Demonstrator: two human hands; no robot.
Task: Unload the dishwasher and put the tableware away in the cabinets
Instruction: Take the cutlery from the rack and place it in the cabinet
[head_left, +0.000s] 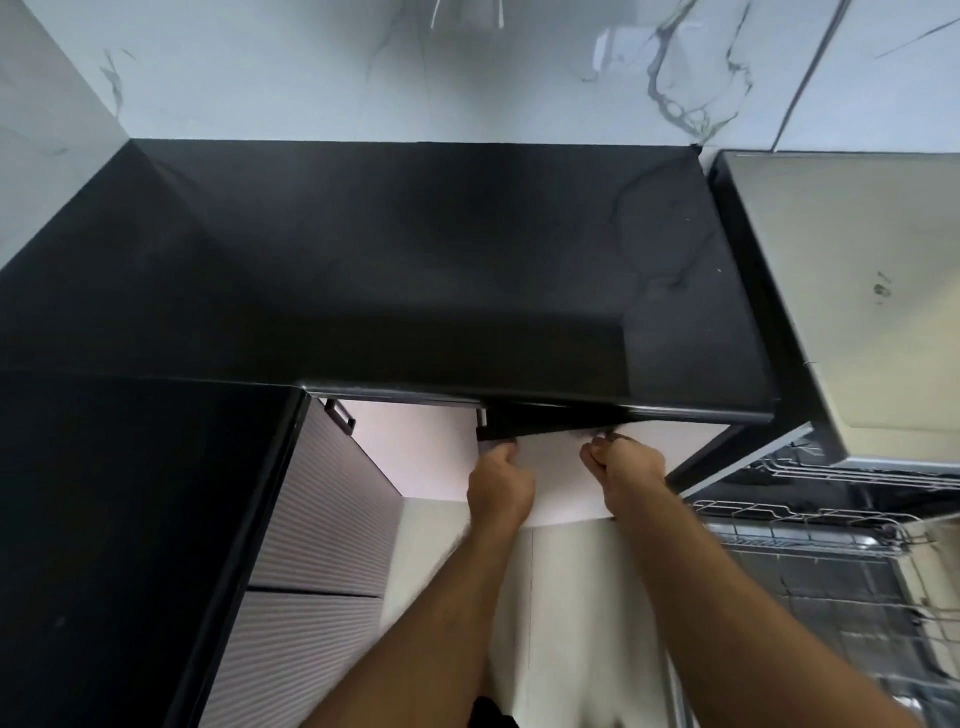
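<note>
Item: base cabinet drawer (550, 467), pale front, set under the edge of the black surface (415, 270); it stands slightly ajar, with a dark gap showing at its top edge. Left hand (500, 480): fingers curled over the top lip of the drawer front, gripping it. Right hand (626, 460): fingers likewise curled and gripping the same lip, further right. Dishwasher (810, 540): open at right, wire racks (779, 519) drawn out; no tableware can be made out on the visible part, and neither hand carries any. Handling note, as a judgement: pull evenly with both hands, straight toward the body, so the front does not skew on its runners, and mind the rack corner close beside the right forearm.
</note>
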